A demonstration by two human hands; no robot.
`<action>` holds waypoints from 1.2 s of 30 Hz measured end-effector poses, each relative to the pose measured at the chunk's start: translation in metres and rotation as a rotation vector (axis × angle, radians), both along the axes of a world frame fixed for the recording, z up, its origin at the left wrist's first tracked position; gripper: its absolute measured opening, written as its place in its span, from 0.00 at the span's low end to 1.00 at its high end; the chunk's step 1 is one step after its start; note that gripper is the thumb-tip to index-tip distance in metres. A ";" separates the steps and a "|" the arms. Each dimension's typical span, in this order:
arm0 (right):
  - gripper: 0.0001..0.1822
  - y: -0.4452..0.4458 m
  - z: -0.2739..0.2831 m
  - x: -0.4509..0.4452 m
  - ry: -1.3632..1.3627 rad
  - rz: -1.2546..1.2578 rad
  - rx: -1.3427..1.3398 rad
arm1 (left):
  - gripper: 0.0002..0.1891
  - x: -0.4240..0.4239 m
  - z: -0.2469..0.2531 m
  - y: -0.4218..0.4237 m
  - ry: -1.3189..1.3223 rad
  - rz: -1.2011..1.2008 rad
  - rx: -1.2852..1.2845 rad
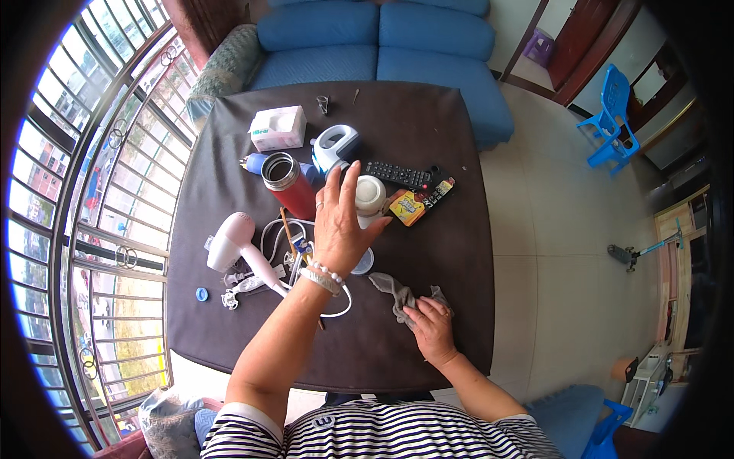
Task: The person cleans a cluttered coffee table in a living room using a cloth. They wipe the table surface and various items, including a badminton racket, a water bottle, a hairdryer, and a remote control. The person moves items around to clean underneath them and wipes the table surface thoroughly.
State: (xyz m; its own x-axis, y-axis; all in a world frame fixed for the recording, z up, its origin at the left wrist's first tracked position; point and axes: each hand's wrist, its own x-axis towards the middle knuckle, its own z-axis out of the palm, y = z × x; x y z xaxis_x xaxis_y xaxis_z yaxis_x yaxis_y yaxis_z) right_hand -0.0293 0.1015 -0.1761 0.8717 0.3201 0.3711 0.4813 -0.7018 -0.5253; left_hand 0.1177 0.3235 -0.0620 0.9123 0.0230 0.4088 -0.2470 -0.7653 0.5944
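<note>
My left hand [344,229] is stretched over the middle of the brown-covered table [355,356], fingers apart and nothing in them. Just beyond its thumb stands a white round-topped container [370,194]; whether they touch is unclear. A red vacuum flask [291,192], its mouth uncovered, stands left of the fingers. Below the wrist, a round blue-rimmed lid [363,261] is partly covered. My right hand [434,333] presses its fingers into a crumpled grey cloth [397,291] near the table's right front.
A pink hair dryer [232,244] and a white cable [344,307] lie left. Beyond are a tissue box [278,128], a white-and-blue handled appliance [334,144], a remote control [398,174] and a yellow packet [408,207]. A blue bottle cap [202,294] sits near the left edge. Behind is a blue sofa [321,63].
</note>
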 end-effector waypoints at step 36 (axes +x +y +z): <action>0.13 -0.036 0.026 -0.013 0.195 0.302 -0.183 | 0.44 0.039 -0.012 0.010 0.114 -0.206 0.011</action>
State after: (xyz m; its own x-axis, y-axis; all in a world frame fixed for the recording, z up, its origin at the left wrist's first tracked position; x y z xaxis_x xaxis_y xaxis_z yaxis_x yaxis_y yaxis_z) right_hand -0.0422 0.0659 -0.1505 0.7764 0.6185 0.1211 0.5843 -0.6343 -0.5062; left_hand 0.1564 0.3338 -0.0742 0.9376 -0.1725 0.3018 -0.3304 -0.7121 0.6195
